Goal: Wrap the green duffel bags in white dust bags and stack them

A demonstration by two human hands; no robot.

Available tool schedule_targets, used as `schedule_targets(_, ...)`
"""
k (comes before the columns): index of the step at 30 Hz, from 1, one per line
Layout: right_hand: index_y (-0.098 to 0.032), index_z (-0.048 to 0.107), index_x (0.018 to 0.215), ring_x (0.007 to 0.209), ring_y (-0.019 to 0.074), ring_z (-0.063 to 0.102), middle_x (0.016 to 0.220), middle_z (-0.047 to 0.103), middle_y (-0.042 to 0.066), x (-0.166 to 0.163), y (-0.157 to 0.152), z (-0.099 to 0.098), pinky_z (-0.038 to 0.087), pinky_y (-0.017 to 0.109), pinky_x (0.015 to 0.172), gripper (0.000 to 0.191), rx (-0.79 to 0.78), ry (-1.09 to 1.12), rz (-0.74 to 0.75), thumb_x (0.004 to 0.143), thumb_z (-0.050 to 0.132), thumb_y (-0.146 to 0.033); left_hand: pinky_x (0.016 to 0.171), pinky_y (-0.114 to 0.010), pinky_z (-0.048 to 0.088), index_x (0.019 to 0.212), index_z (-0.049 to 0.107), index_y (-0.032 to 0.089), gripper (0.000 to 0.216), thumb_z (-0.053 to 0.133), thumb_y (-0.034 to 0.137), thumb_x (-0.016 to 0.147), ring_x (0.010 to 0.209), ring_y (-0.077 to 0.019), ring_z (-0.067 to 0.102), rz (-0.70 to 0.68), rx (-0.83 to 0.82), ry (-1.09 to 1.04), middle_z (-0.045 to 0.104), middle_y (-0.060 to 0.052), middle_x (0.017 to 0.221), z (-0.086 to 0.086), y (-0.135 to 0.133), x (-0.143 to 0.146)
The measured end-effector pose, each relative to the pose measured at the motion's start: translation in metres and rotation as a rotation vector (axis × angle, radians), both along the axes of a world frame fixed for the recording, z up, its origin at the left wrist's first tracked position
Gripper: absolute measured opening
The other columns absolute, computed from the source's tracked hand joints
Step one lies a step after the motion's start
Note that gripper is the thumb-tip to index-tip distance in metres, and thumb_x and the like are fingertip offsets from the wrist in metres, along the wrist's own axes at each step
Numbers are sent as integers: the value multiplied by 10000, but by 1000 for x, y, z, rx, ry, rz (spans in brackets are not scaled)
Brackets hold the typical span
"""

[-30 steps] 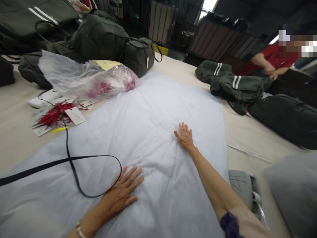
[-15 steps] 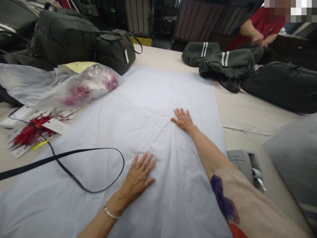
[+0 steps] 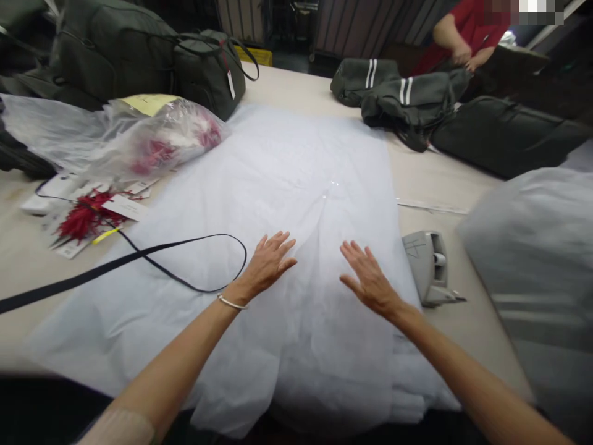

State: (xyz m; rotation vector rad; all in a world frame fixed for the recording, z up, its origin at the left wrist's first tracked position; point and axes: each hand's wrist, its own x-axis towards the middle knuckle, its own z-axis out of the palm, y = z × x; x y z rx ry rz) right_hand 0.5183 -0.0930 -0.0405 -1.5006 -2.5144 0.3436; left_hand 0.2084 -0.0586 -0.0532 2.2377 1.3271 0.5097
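Observation:
A large translucent white plastic sheet point(image 3: 287, 167) lies spread over the table, wrinkled along its middle and hanging in folds over the near edge. My left hand point(image 3: 269, 262), a bangle at its wrist, is over the sheet with fingers spread. To its right, my right hand point(image 3: 368, 278) is also over the sheet, fingers outstretched and thumb apart. Neither holds anything; whether they touch the sheet I cannot tell. A dark looped strap point(image 3: 204, 289) lies on the sheet just left of my left hand. Right of the sheet sits a grey tape dispenser point(image 3: 424, 266).
Dark bags point(image 3: 204, 77) with a hang tag stand at the back left. Before them lie a clear plastic bag point(image 3: 152, 139) and red-stringed tags point(image 3: 88, 213). Striped dark bags point(image 3: 412, 99) are at the back right, near a person in red point(image 3: 467, 37). A plastic-covered bundle point(image 3: 537, 259) stands right.
My right hand has drawn back toward me, and my left hand has shifted slightly forward. The sheet's near edge now shows in loose folds. The camera view has shifted.

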Motion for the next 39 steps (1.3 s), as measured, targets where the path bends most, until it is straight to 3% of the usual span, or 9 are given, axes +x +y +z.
schedule_targets(4, -267, 169, 1545, 1476, 276, 195, 1582, 289, 55, -34, -127, -8, 171, 562, 1211, 679, -88, 0, 63, 957, 470, -424, 1141, -476, 304, 1376, 472, 159, 608, 291, 584, 981, 1367, -242, 416, -38, 188, -41, 499, -140, 1445, 44, -26, -19)
schedule_targets(7, -267, 193, 1539, 1472, 284, 203, 1583, 278, 56, -65, -181, -19, 197, 577, 1202, 683, -124, 10, 105, 941, 500, -384, 1085, -411, 384, 1399, 444, 196, 604, 382, 599, 953, 1297, -227, 495, -173, 145, -9, 544, -123, 1402, 61, -91, -47)
schedule_targets(11, -250, 232, 1531, 1471, 297, 202, 1581, 280, 67, -96, -212, -39, 206, 592, 1193, 707, -127, -13, 66, 902, 544, -332, 1173, -555, 194, 1488, 304, 244, 976, 677, 700, 709, 1399, -331, 362, -440, 97, 226, 415, -141, 1514, 30, -202, -77)
schedule_targets(14, -244, 293, 1512, 1467, 301, 215, 1575, 295, 71, -104, -216, -50, 199, 588, 1191, 734, -136, -65, 20, 840, 588, -251, 1185, -571, 141, 1481, 308, 297, 763, 695, 360, 826, 1432, -297, 313, -363, 171, 292, 370, -90, 1550, -2, -246, -87)
schedule_targets(18, -238, 361, 1481, 1466, 277, 226, 1564, 328, 76, -106, -210, -46, 167, 555, 1200, 722, -199, -130, -4, 800, 600, -216, 1052, -436, 415, 1071, 656, 230, 269, 444, 146, 929, 1125, -220, 610, -33, 205, 58, 699, -70, 1123, 7, -235, -92)
schedule_targets(23, -221, 423, 1444, 1469, 249, 224, 1556, 351, 79, -116, -205, -31, 124, 511, 1206, 602, -301, -147, -89, 861, 547, -307, 798, -290, 508, 1012, 621, 216, 243, 440, 375, 977, 903, -180, 640, 184, 231, -70, 673, -51, 972, 73, -186, -107)
schedule_targets(27, -227, 453, 1421, 1461, 250, 249, 1544, 374, 84, -123, -203, -28, 145, 512, 1198, 565, -309, -150, -126, 873, 535, -337, 784, -260, 488, 996, 633, 216, 262, 449, 402, 979, 876, -157, 633, 142, 222, -88, 654, -29, 965, 105, -179, -113)
schedule_targets(33, -212, 457, 1417, 1465, 272, 235, 1550, 357, 109, -131, -208, -30, 127, 529, 1196, 597, -283, -129, -168, 842, 582, -316, 717, -257, 470, 851, 673, 218, 181, 551, 317, 941, 787, -162, 619, -153, 164, 72, 652, -20, 849, 72, -233, -92)
schedule_targets(39, -187, 477, 1400, 1463, 262, 244, 1551, 354, 109, -142, -214, -36, 136, 515, 1203, 606, -262, -59, -167, 813, 607, -268, 791, -321, 479, 904, 660, 198, 159, 535, 284, 948, 855, -201, 610, -255, 96, 183, 648, -57, 927, 29, -254, -79)
